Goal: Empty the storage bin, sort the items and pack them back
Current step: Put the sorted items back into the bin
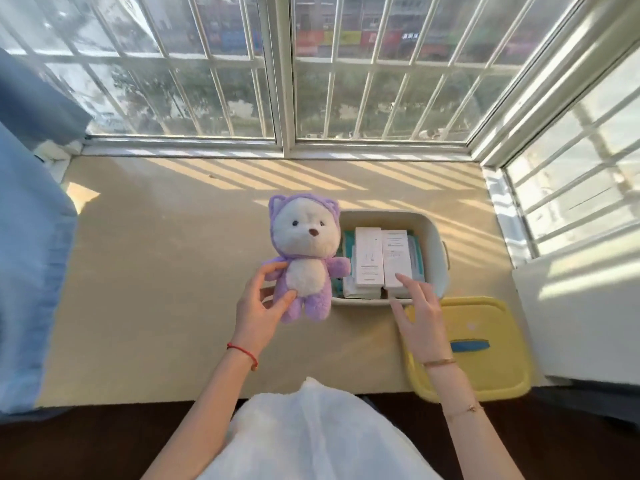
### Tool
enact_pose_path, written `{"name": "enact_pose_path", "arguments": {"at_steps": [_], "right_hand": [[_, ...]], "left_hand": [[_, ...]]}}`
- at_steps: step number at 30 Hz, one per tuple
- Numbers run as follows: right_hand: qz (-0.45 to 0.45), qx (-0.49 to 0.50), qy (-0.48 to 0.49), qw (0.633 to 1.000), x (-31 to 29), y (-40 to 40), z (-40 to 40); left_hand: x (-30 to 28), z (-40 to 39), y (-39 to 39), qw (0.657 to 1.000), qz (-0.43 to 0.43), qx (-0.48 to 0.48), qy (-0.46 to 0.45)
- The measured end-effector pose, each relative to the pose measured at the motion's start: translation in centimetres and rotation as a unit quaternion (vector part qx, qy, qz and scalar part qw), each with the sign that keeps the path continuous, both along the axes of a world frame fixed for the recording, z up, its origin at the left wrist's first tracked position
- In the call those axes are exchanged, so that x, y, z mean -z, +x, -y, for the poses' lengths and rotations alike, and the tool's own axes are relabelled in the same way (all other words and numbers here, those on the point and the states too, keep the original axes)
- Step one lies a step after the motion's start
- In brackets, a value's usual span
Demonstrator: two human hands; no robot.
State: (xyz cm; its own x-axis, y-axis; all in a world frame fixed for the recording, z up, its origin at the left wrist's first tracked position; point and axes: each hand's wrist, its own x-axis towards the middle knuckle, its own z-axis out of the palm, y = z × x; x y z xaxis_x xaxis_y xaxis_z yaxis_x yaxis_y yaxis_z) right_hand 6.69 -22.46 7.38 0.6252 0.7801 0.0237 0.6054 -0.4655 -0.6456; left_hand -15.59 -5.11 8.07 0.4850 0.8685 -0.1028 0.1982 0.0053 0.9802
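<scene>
Storage bin [437, 251] contents partly hidden: two white cartons [382, 259] on top, long axes running away from the person, print unreadable; teal packs [417, 249] beneath, count unclear. One purple plush bear [304, 261] upright, facing camera, left of bin; left hand [258, 311] fingers pinch its side. Right hand [420, 320] fingers spread, over bin's near edge. One yellow lid [485, 344] flat on the worktop [156, 271], partly covered by the right arm.

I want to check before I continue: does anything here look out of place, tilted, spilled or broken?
Nothing stands out. The boxes lie tidy in the bin, the yellow lid lies flat beside it, and the left hand holds the plush toy upright, undamaged.
</scene>
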Motion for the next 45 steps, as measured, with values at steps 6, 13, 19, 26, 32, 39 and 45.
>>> {"name": "enact_pose_path", "arguments": {"at_steps": [6, 13, 19, 26, 32, 39, 45], "right_hand": [[-0.011, -0.033, -0.024, 0.999, 1.2, 8.3, 3.0], [-0.050, -0.049, -0.041, 0.997, 3.5, 12.8, 2.7], [-0.061, -0.037, -0.046, 0.996, 5.7, 14.0, 1.2], [-0.072, -0.036, -0.064, 0.995, 7.5, 13.7, 0.4], [-0.071, -0.023, -0.073, 0.995, 7.6, 12.6, 0.6], [-0.058, -0.001, -0.064, 0.996, 6.7, 10.7, 1.6], [-0.033, 0.021, -0.056, 0.998, 6.0, 9.1, 3.1]], "left_hand": [[3.2, 2.7, 8.4, 0.997, -0.070, 0.016, -0.023], [8.2, 1.5, 14.1, 0.989, -0.148, -0.007, -0.027], [11.8, 0.4, 15.6, 0.979, -0.200, -0.040, -0.014], [12.4, 0.3, 16.8, 0.948, -0.315, -0.034, 0.016], [12.0, 0.4, 15.5, 0.946, -0.322, -0.007, 0.018], [12.0, 0.3, 14.7, 0.953, -0.299, 0.040, -0.016], [12.9, -0.6, 15.1, 0.939, -0.335, 0.074, -0.038]]}}
